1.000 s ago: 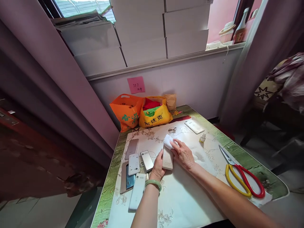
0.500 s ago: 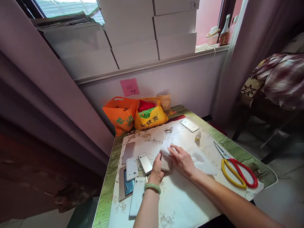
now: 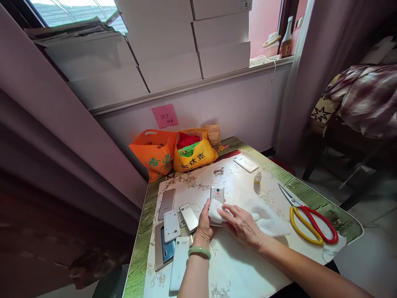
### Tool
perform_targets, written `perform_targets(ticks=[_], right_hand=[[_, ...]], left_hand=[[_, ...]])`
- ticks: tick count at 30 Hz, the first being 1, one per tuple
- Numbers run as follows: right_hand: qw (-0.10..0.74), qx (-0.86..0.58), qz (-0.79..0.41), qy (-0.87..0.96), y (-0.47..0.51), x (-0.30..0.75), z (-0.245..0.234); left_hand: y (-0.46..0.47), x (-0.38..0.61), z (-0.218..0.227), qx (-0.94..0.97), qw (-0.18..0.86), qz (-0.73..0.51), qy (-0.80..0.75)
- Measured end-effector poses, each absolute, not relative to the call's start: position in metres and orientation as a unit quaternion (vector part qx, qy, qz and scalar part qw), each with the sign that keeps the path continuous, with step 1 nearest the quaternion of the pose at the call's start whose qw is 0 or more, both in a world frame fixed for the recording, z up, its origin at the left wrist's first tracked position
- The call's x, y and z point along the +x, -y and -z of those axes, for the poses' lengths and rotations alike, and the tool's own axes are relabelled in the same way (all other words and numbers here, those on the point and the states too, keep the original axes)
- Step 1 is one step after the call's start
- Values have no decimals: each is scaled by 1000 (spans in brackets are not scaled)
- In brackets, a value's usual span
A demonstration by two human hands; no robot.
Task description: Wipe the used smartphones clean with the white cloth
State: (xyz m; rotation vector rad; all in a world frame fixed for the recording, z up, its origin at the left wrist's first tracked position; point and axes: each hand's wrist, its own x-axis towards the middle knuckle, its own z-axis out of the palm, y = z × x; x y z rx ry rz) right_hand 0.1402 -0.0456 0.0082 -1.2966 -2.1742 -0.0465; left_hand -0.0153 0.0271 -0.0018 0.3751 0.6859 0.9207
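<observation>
My left hand (image 3: pixel 204 223) grips the near end of a gold phone (image 3: pixel 217 193) that lies back-up on the table cover. My right hand (image 3: pixel 243 225) presses a white cloth (image 3: pixel 214 212) onto the phone's lower half, fingers closed on the cloth. The rest of the cloth (image 3: pixel 266 219) trails to the right under my wrist. A green bangle (image 3: pixel 199 251) sits on my left wrist.
Several other phones (image 3: pixel 171 225) lie in a cluster at the left of the table. A white phone (image 3: pixel 246 163), a small dropper bottle (image 3: pixel 257 177) and red-and-yellow scissors (image 3: pixel 310 217) lie to the right. An orange bag (image 3: pixel 155 153) and a yellow bag (image 3: pixel 194 155) stand at the far edge.
The cloth under my right hand has slid from the phone's far end down towards me, uncovering the phone's top with its camera. The view has shifted slightly.
</observation>
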Motion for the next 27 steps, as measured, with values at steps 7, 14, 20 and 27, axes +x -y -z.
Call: perform_targets(ticks=[7,14,20,27], right_hand=[[240,-658,-58,711,0,136,-34],[220,-526,-73,818,64,128,-18],[237,-605,-98,754,26,125,-36],[249,-670,-118,689,6,137,-45]], left_hand=[[-27,-12,3,170,789,-469,-360],[-30,-18,5,202,830,-412,-316],[-27,-14,0,170,776,-477,-377],[-26,-11,-1,174,776,-476,-374]])
